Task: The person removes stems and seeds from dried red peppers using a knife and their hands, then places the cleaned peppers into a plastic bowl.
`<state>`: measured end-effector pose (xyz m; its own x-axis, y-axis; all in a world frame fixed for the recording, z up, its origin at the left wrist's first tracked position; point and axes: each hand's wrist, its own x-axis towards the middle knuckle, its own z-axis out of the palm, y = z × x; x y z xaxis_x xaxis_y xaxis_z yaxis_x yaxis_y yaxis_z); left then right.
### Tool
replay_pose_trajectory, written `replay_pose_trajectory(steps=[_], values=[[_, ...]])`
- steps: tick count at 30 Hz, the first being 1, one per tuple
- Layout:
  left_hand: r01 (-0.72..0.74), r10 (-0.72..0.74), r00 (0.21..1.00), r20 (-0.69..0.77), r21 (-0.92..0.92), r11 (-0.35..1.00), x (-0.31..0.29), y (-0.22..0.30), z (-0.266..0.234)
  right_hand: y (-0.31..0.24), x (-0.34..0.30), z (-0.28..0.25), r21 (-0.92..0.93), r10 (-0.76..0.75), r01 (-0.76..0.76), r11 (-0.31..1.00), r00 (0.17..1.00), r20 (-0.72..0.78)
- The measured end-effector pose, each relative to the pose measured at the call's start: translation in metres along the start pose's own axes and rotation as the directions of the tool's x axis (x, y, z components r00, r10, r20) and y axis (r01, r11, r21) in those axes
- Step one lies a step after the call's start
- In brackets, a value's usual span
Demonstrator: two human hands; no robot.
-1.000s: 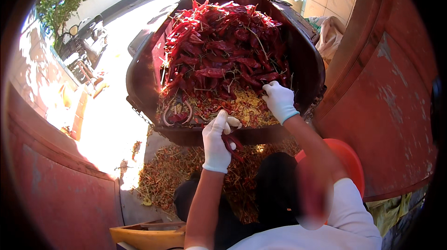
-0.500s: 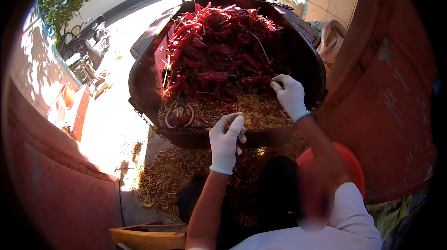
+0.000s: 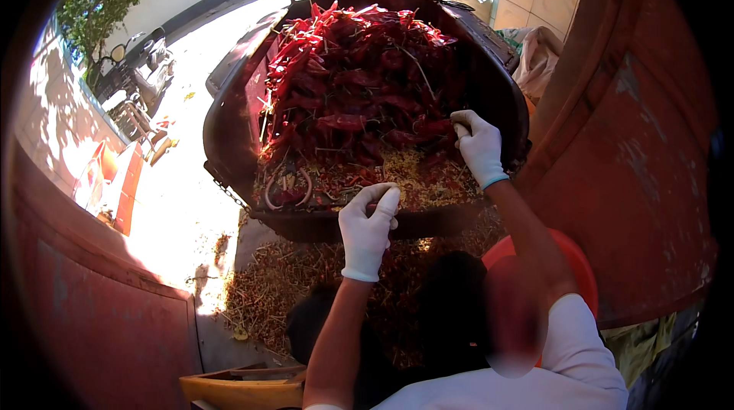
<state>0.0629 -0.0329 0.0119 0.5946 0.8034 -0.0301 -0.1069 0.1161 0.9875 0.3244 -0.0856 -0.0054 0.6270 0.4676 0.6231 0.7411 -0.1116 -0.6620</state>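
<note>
A heap of dried red chili peppers (image 3: 359, 81) fills the dark metal cart bed (image 3: 235, 116) in front of me. My right hand (image 3: 480, 149), in a white glove, reaches to the heap's right edge. Its thumb and fingers are closed at the peppers there; what lies between them is too small to tell. Nearer to me, my gloved left hand (image 3: 368, 228) is raised at the bed's front edge, its fingers pinched together. A hint of dark red shows beneath it, but the fingers hide what they hold.
Yellow seeds (image 3: 417, 181) and a curved metal handle (image 3: 288, 190) lie at the bed's front. Stems and scraps (image 3: 267, 288) litter the ground below. A red tub (image 3: 573, 269) stands by my right arm. Red metal panels (image 3: 612, 204) flank me; a wooden stool (image 3: 241, 388) is lower left.
My right hand has shifted slightly up at the heap's right edge. The left hand stays pinched at the bed's front, and the dark red bit below it shows less. The whole view has shifted slightly.
</note>
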Motion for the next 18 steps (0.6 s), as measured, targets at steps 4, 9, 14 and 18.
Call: replay_pose_trajectory(steps=[4, 9, 14, 18], values=[[-0.032, 0.032, 0.999, -0.03, 0.006, 0.999, 0.0, -0.003, -0.002, -0.016, -0.001, -0.002, 0.061, 0.145, -0.146, 0.987, 0.989, 0.008], [-0.057, 0.058, 0.998, -0.014, 0.045, 0.997, 0.0, -0.004, 0.004, -0.011, 0.009, -0.009, 0.012, 0.048, -0.047, 0.999, 0.995, -0.09], [-0.247, 0.269, 0.961, -0.071, 0.23, 0.941, 0.006, -0.018, 0.002, -0.047, 0.006, -0.018, 0.117, 0.163, -0.153, 0.981, 0.983, -0.081], [-0.439, 0.504, 0.863, -0.043, 0.431, 0.788, 0.005, -0.013, 0.007, -0.072, -0.004, -0.03, 0.131, 0.112, -0.107, 0.986, 0.993, -0.031]])
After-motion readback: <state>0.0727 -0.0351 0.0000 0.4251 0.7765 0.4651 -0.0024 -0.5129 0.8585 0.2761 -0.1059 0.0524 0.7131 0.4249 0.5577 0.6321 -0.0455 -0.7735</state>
